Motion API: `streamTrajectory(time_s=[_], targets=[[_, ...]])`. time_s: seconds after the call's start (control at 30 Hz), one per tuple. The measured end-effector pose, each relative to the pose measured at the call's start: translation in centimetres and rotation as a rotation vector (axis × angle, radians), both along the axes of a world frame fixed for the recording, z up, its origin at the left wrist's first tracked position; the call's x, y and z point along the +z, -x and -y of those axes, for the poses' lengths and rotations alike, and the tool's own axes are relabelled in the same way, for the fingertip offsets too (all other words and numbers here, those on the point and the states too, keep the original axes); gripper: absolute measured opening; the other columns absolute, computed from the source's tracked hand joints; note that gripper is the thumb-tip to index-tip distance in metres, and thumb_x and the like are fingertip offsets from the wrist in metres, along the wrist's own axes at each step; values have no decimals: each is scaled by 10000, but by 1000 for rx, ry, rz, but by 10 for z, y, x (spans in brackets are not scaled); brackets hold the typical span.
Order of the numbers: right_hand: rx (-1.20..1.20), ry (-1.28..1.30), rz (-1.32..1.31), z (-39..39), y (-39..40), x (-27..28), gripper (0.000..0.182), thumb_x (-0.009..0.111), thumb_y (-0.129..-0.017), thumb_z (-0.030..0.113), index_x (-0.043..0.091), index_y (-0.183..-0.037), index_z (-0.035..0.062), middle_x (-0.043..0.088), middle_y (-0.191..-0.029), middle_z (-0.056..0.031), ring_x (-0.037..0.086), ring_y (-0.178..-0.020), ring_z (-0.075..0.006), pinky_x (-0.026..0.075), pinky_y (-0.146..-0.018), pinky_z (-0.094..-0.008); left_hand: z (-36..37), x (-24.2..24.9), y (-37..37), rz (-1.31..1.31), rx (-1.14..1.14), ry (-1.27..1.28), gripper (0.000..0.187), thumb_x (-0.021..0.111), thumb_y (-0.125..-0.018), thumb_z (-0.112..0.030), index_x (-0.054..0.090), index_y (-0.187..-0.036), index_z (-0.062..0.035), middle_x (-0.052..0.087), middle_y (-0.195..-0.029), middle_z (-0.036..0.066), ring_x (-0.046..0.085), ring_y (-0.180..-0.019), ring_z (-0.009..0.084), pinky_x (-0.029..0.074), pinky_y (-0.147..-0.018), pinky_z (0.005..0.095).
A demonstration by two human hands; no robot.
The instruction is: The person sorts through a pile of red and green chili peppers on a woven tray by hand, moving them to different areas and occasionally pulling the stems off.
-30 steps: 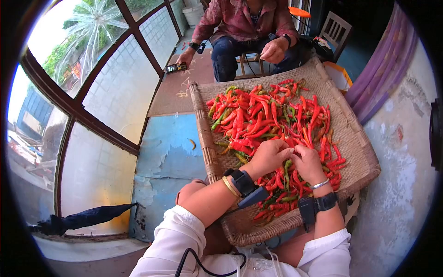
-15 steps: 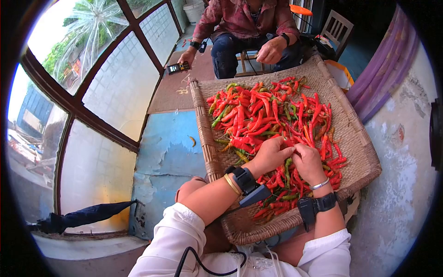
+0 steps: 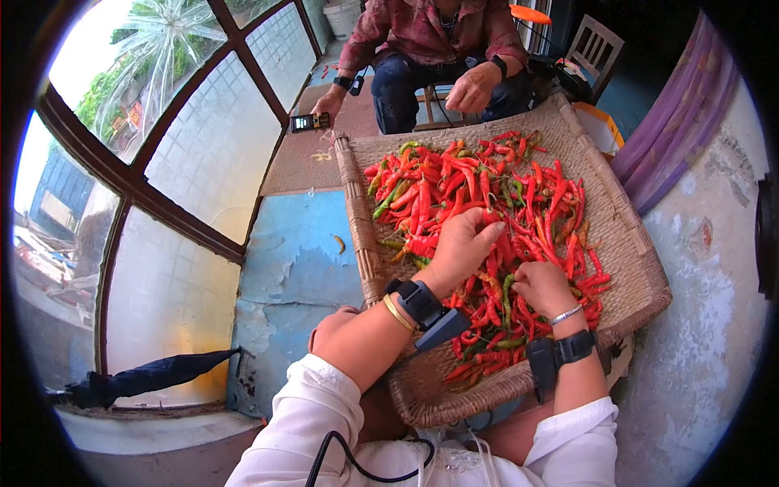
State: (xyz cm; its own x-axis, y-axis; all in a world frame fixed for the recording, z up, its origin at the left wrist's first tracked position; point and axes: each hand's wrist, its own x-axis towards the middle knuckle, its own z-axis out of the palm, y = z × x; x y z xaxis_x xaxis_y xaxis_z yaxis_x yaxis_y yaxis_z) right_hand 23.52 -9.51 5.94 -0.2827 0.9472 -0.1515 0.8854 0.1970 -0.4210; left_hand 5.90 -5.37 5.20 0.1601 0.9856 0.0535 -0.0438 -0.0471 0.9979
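Note:
Red chili peppers (image 3: 454, 183), with some green ones among them, lie heaped in a shallow woven tray (image 3: 369, 280) in front of me. My left hand (image 3: 461, 247) is over the middle of the heap, its thumb and fingers closed on a red chili pepper (image 3: 490, 216) whose stem end points away from me. Lower and to the right, my right hand (image 3: 544, 288) hovers over the peppers with its fingertips pinched together. Whatever is in that pinch, if anything, is too small to make out. The two hands are apart.
Opposite me sits a person (image 3: 438, 40) holding a small black device (image 3: 310, 122). Windows (image 3: 203, 146) line the left side, with a folded dark umbrella (image 3: 154, 380) below. A rough wall (image 3: 698, 325) and purple curtain (image 3: 682, 122) stand at right. One pepper (image 3: 339, 243) lies on the blue floor.
My hands have come apart from where they met. The left moved away from me with a red chili pepper; the right drew slightly back toward me. The other person's hand with the device shifted slightly.

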Motion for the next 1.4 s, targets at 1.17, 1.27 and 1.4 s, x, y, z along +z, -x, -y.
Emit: streamTrajectory(time_s=[1.17, 1.27, 1.4], targets=[[-337, 37, 352, -31, -53, -27, 360, 707, -674, 176, 563, -987, 72, 585, -954, -171, 572, -879, -338, 469, -735, -434, 14, -18, -3, -1257, -558, -381, 484, 615, -739, -260, 483, -1147, -35, 609, -746, 125, 609, -730, 296, 493, -596, 397], [-308, -143, 381, -26, -53, -32, 256, 704, -666, 167, 591, -866, 52, 583, -920, -180, 573, -832, -343, 473, -713, -427, 14, -13, -4, -1260, -545, -405, 461, 616, -738, -257, 498, -1122, -33, 611, -752, 122, 609, -732, 293, 493, -599, 398], [-212, -254, 325, -29, -54, -32, 207, 686, -660, 144, 597, -808, 30, 578, -875, -195, 571, -791, -347, 472, -681, -416, 14, -9, -6, -1223, -537, -396, 427, 625, -732, -251, 519, -1097, -57, 607, -781, 117, 608, -745, 290, 494, -608, 403]])
